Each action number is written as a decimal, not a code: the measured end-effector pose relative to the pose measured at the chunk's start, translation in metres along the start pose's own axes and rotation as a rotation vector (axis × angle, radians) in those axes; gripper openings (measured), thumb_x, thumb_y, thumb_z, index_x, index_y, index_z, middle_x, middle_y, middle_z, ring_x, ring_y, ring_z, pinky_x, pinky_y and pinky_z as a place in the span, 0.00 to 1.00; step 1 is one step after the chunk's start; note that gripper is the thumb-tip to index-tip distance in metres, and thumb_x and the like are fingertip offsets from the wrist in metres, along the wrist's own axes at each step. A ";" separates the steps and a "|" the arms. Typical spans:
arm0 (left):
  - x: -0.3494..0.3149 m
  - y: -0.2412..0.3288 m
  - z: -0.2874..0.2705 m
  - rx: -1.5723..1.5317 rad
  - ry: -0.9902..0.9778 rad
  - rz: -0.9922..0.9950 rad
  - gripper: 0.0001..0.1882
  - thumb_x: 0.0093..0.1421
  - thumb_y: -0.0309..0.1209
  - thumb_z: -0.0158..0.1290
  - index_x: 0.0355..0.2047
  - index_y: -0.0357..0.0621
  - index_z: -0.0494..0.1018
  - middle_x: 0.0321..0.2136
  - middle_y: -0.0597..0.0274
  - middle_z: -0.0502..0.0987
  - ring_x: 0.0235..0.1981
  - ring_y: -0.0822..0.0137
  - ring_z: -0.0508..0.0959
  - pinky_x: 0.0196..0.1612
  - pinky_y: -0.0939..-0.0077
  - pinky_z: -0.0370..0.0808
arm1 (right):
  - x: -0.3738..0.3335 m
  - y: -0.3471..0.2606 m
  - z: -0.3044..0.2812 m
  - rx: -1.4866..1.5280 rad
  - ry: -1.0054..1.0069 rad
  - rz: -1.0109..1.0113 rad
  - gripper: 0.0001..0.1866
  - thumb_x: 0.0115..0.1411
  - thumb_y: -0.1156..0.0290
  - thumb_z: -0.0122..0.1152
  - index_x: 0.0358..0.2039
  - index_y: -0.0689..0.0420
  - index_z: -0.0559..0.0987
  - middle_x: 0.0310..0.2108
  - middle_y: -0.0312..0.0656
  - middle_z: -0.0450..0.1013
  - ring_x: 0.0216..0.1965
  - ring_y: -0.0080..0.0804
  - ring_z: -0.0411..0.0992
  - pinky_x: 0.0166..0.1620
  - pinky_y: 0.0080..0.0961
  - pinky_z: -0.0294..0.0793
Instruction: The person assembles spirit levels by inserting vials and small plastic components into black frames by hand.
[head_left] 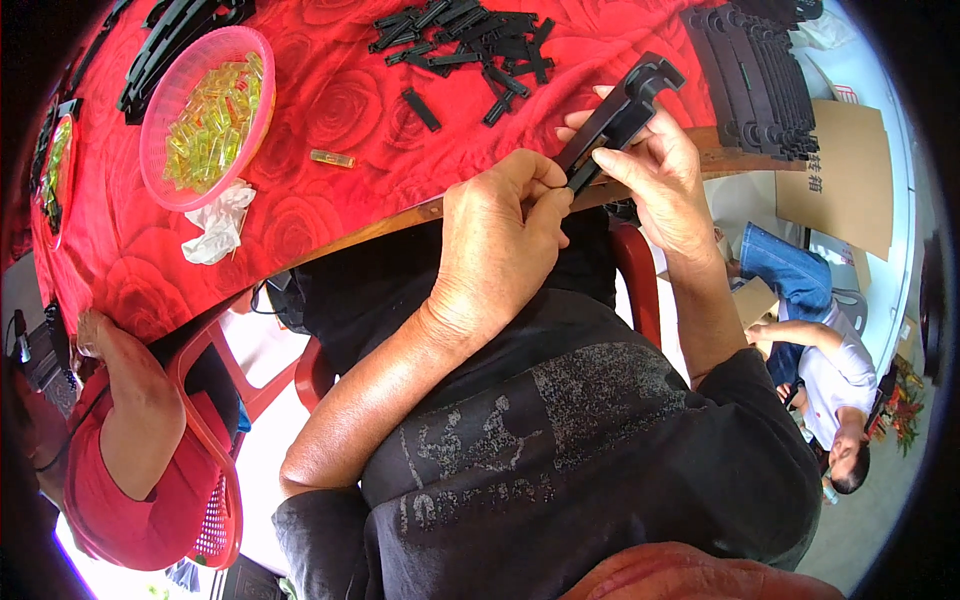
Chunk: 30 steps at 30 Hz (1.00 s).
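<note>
A long black plastic part [634, 108] with a hooked end is tilted up over the table's near edge, gripped in both hands. My left hand [500, 235] pinches at its lower end with thumb and fingertips; whether a smaller piece is in that pinch is hidden. My right hand [665, 175] holds it from the right, thumb on the near side and fingers behind. Beyond it lies a loose pile of small black plastic strips [465, 35], with one strip [421, 110] apart. A single small yellow vial [332, 158] lies on the red cloth to the left.
A pink basket [152, 165] holds many clear yellow vials; crumpled white tissue [217, 222] lies beside it. Long black parts [750, 80] are stacked at the right. The red rose-patterned tablecloth [340, 100] covers the table. One person [145, 450] sits at left, another [835, 370] at right near a cardboard box [850, 180].
</note>
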<state>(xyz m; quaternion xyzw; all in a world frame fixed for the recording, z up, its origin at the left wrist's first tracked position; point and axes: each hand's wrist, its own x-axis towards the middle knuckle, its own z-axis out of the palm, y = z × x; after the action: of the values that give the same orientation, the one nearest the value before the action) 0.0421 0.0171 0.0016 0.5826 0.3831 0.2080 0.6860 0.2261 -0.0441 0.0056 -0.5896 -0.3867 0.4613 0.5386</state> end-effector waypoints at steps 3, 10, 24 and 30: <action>0.002 0.003 0.000 -0.015 0.026 0.005 0.03 0.62 0.21 0.55 0.35 0.32 0.76 0.24 0.61 0.80 0.23 0.75 0.80 0.26 0.83 0.76 | 0.000 -0.002 0.001 -0.010 0.023 -0.008 0.24 0.61 0.82 0.59 0.59 0.64 0.68 0.50 0.55 0.77 0.53 0.39 0.77 0.57 0.33 0.76; 0.001 0.007 -0.001 -0.041 0.085 0.022 0.04 0.63 0.21 0.55 0.37 0.32 0.77 0.26 0.60 0.81 0.25 0.75 0.81 0.28 0.83 0.76 | 0.001 0.005 0.007 0.080 0.059 -0.088 0.25 0.60 0.83 0.64 0.57 0.63 0.68 0.47 0.50 0.78 0.49 0.34 0.78 0.54 0.28 0.78; -0.002 -0.001 -0.021 0.164 0.288 0.320 0.03 0.57 0.19 0.56 0.32 0.35 0.78 0.22 0.49 0.80 0.25 0.57 0.84 0.29 0.69 0.78 | 0.004 0.039 0.040 0.322 0.136 -0.138 0.20 0.65 0.82 0.57 0.57 0.63 0.69 0.52 0.50 0.75 0.55 0.43 0.75 0.58 0.38 0.77; -0.010 0.006 -0.014 0.141 0.227 0.227 0.04 0.63 0.18 0.54 0.37 0.31 0.78 0.26 0.61 0.81 0.22 0.77 0.79 0.24 0.83 0.74 | -0.005 0.030 0.042 0.354 0.159 -0.226 0.21 0.59 0.86 0.64 0.52 0.64 0.70 0.49 0.49 0.77 0.49 0.30 0.77 0.56 0.27 0.76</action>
<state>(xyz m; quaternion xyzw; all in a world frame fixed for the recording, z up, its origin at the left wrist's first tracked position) 0.0258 0.0200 0.0097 0.6415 0.4034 0.3211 0.5680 0.1831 -0.0412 -0.0229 -0.4734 -0.3198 0.4109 0.7105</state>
